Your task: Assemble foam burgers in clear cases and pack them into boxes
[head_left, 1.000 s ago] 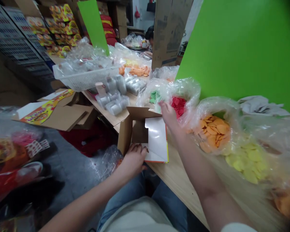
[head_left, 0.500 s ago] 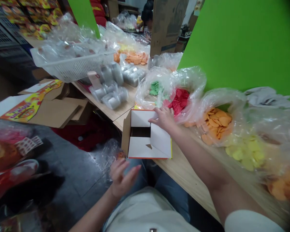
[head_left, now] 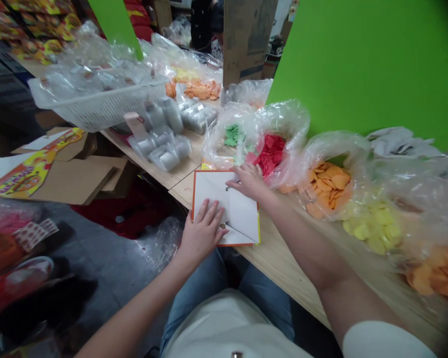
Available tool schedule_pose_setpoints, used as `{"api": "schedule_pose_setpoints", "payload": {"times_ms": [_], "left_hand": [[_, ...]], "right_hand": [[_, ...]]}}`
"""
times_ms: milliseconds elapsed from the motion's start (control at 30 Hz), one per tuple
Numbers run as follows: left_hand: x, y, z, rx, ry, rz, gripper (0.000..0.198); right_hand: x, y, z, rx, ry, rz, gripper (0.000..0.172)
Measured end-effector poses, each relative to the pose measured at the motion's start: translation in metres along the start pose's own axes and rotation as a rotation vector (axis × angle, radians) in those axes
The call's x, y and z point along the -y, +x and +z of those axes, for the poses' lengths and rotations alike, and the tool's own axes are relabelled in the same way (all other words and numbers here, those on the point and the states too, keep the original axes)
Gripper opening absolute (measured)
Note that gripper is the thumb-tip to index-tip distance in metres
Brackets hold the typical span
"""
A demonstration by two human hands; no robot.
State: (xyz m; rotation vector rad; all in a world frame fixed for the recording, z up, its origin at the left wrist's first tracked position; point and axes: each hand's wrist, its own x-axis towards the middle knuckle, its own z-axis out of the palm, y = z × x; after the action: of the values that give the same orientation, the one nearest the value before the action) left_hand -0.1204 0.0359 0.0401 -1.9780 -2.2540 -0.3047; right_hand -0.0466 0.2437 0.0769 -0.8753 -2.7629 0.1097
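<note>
A cardboard box (head_left: 242, 214) with white inner flaps and orange and yellow edges lies on the wooden table in front of me. Its flaps are folded inward and cover the opening. My left hand (head_left: 203, 228) rests on the left flap with its fingers spread flat. At the far right corner, my right hand (head_left: 249, 181) lies over the flaps with fingers stretched and thumb apart. Just behind it sits a clear plastic bag of red pieces (head_left: 272, 153), beside some green pieces (head_left: 232, 135).
Bags of orange pieces (head_left: 330, 184) and yellow pieces (head_left: 373, 226) line the table's right side under a green panel (head_left: 373, 69). Clear cylindrical containers (head_left: 160, 144) and a white basket (head_left: 108, 102) stand at back left. Flat printed cardboard (head_left: 74, 174) lies left of the table.
My left hand has moved up from in front of the box onto its left flap. That flap, which stood upright, is now folded down. My right hand stays at the far corner.
</note>
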Motion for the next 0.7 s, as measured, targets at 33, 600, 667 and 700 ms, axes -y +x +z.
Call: {"api": "schedule_pose_setpoints", "payload": {"times_ms": [33,600,667,700], "left_hand": [[0.000,0.001,0.000,0.003,-0.001,-0.003,0.049],[0.020,-0.033,0.010,0.063,-2.183,-1.037,0.034],[0.021,-0.030,-0.009,-0.019,-2.233,-0.979,0.032],[0.020,-0.027,-0.017,-0.068,-2.238,-0.931,0.033]], "right_hand": [[0.000,0.001,0.000,0.005,-0.002,-0.002,0.042],[-0.030,-0.037,0.010,-0.536,0.457,0.186,0.026],[-0.019,-0.062,-0.004,-0.623,0.427,0.225,0.028],[-0.008,-0.080,-0.010,-0.646,0.419,0.238,0.030]]}}
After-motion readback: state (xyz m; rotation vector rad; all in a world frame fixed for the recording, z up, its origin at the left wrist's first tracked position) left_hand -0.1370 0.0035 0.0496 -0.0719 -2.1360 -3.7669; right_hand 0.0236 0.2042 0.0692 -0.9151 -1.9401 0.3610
